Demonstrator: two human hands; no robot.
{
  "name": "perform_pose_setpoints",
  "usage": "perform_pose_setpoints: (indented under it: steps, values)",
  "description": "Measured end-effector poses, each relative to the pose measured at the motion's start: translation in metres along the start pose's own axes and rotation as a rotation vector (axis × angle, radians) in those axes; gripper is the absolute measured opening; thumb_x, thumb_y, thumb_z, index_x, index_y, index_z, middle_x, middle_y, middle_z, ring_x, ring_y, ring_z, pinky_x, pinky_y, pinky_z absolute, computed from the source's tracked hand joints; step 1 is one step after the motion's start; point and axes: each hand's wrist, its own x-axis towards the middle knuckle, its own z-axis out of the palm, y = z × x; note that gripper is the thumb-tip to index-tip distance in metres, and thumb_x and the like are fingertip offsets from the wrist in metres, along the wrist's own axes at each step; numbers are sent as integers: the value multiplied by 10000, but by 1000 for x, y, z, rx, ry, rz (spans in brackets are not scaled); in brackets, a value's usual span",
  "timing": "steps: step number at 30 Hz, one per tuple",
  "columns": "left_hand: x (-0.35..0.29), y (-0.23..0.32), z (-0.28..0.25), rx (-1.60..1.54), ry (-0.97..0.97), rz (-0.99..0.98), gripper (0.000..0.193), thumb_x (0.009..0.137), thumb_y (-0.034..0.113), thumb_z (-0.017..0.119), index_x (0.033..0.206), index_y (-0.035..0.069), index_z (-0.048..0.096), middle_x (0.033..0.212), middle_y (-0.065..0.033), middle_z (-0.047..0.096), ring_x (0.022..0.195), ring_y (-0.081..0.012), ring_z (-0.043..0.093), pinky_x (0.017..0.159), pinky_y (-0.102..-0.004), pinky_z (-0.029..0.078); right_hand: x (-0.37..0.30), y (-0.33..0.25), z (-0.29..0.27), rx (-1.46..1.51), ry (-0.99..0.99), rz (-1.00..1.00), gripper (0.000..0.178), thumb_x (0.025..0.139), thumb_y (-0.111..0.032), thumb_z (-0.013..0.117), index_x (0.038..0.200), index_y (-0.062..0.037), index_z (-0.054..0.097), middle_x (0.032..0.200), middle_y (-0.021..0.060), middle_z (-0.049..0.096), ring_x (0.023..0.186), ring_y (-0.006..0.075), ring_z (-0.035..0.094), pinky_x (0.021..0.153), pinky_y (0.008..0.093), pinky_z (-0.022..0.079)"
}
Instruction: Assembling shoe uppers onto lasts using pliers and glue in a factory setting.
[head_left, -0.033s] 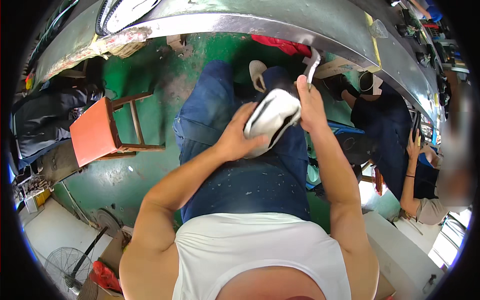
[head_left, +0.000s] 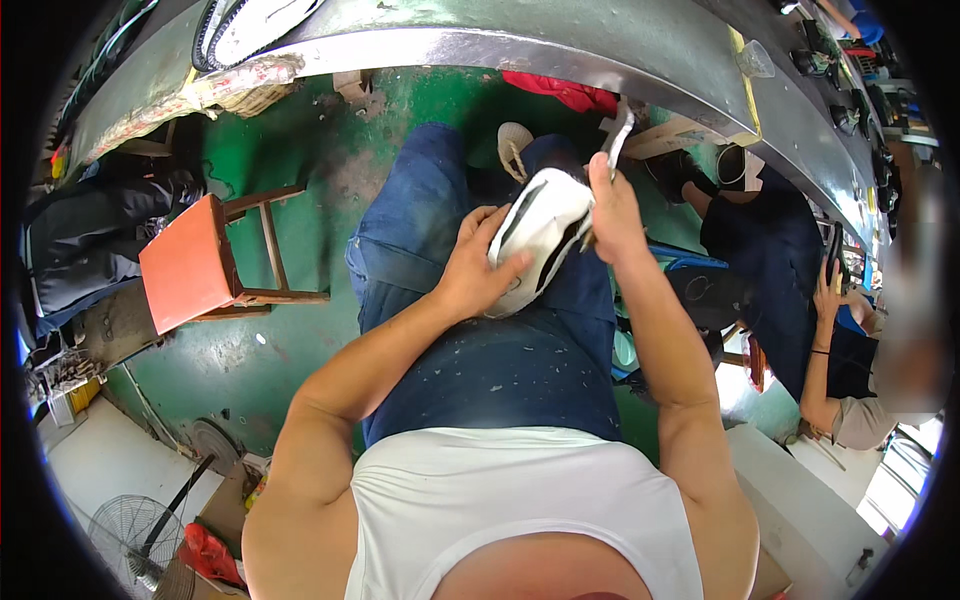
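Evidently mid-work. Nearest: white top (head_left: 520,480), then blue trousers (head_left: 400,225); over these, a white shoe-shaped piece (head_left: 545,225) w/ dark trim, held up at a tilt. L hand (head_left: 480,265) pinches its L side: thumb on near part, fingers curled round, tips partly hidden. R hand (head_left: 618,215) closed round a shiny metal tool (head_left: 622,132), thumb laid up along it, tool's far end toward bench. R hand right at piece's R edge; contact or small gap, can't tell.

Status (est.): piece already has its shape; dark gaps show along its face, so edges prob. not all closed. Piece in hand, not set down. Amt left unclear, underside hidden.

Farther: orange stool (head_left: 188,265) to L; red cloth (head_left: 560,90) under metal bench (head_left: 480,30); white item w/ black toothed edge (head_left: 258,28) on bench, far L.
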Motion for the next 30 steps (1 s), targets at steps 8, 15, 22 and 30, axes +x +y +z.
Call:
perform_pose_setpoints:
  steps: [8,15,22,30]
  values:
    - [20,-29,-16,-296,-125,-271,400,1070,276,468,1347,10,581,1197,-81,670,1121,-136,584,981,-312,468,-1,52,-9,-62,-189,-103,524,854,-287,783,1181,50,550,1041,97,663,933,165,630,858,329,519]
    - [81,11,-21,-325,-148,-48,644,941,280,713,1477,45,445,1318,-113,594,1182,-191,567,1023,-339,462,-8,21,-21,-353,-285,-140,537,875,-313,748,1240,17,535,1051,120,657,989,186,636,889,343,507]
    - [101,24,-11,-301,-238,-88,676,883,237,775,1443,62,441,1259,-97,607,1164,-183,563,1008,-336,458,-3,-21,-35,-565,-188,-546,552,780,-163,776,1257,-16,540,1032,130,683,937,276,670,854,378,513]
    - [94,22,-12,-281,-280,48,666,915,252,735,1462,60,407,1303,-128,593,1199,-219,562,1049,-343,431,15,-64,-45,-789,-423,-587,346,820,-111,677,1140,-19,584,938,161,717,828,323,700,754,381,522]
